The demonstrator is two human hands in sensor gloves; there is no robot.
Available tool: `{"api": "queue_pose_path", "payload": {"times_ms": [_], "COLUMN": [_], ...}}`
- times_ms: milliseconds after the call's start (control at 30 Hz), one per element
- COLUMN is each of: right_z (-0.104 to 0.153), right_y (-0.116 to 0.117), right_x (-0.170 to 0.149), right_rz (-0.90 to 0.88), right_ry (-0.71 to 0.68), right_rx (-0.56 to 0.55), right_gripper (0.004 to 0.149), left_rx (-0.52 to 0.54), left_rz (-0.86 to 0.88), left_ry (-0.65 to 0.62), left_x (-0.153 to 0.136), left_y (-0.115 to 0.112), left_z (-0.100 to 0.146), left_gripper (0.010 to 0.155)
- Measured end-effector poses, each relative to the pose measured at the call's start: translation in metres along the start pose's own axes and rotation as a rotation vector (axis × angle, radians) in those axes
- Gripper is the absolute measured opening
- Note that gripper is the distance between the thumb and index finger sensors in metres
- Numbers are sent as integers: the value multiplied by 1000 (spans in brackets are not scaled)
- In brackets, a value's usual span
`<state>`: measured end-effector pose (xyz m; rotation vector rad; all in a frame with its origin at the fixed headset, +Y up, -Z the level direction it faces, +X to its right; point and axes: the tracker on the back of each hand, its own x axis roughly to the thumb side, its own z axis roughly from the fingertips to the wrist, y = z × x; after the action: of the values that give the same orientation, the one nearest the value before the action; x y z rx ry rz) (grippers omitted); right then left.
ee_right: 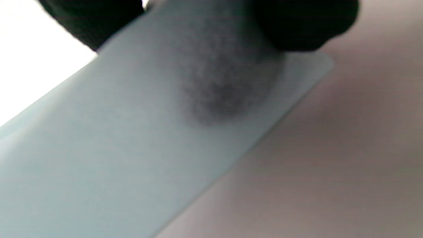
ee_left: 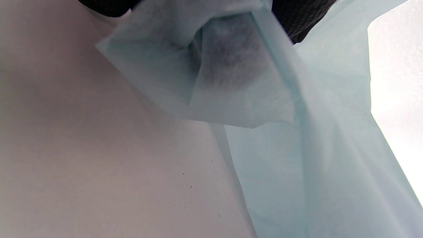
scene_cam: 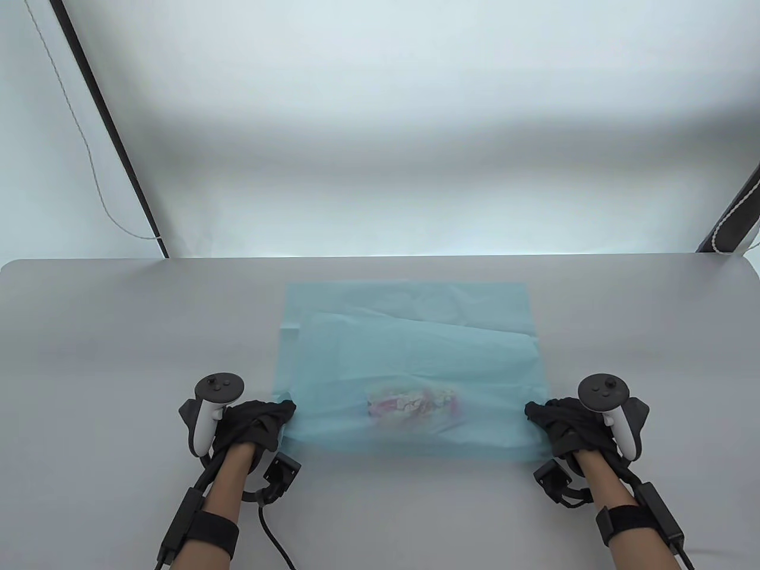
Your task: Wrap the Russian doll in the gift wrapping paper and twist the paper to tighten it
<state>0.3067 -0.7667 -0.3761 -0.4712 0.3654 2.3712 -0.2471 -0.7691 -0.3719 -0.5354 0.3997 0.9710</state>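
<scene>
A thin light-blue sheet of wrapping paper (scene_cam: 415, 350) lies on the grey table, its near part folded over the Russian doll (scene_cam: 414, 405), which shows through as a pink and yellow blur lying on its side. My left hand (scene_cam: 261, 418) pinches the paper's near left corner (ee_left: 211, 76); a dark fingertip shows through the sheet there. My right hand (scene_cam: 549, 418) pinches the near right corner (ee_right: 211, 109), a fingertip shadowed behind the paper. Both corners are lifted slightly off the table.
The grey table (scene_cam: 119, 332) stretches to both sides and ends at a far edge near a white backdrop. A dark pole (scene_cam: 113, 130) and a white cord (scene_cam: 89, 160) stand at back left, another pole (scene_cam: 736, 214) at back right.
</scene>
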Motion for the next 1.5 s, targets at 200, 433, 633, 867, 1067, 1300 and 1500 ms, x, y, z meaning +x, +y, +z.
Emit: {"api": "queue_pose_path", "payload": {"times_ms": [200, 433, 633, 867, 1067, 1300, 1500], "right_z": [8, 15, 35, 69, 111, 112, 94], "right_y": [-5, -7, -30, -50, -5, 56, 87], "right_x": [9, 10, 8, 18, 99, 159, 154], "right_rz": [69, 110, 5, 51, 256, 521, 731], "right_ry": [-23, -8, -59, -190, -602, -858, -828], "right_rx": [-37, -54, -83, -197, -147, 7, 100], "right_gripper": [41, 52, 71, 82, 78, 80, 107], "left_rx": [13, 129, 179, 240, 83, -47, -96], "left_rz": [75, 20, 70, -66, -461, -663, -879], "left_ry": [19, 13, -178, -496, -807, -794, -645], "left_x": [-10, -17, -1, 32, 86, 111, 111], "left_y": [12, 32, 46, 54, -19, -119, -148], "left_z": [1, 6, 31, 84, 126, 110, 74], "left_gripper": [53, 50, 54, 67, 71, 80, 99]}}
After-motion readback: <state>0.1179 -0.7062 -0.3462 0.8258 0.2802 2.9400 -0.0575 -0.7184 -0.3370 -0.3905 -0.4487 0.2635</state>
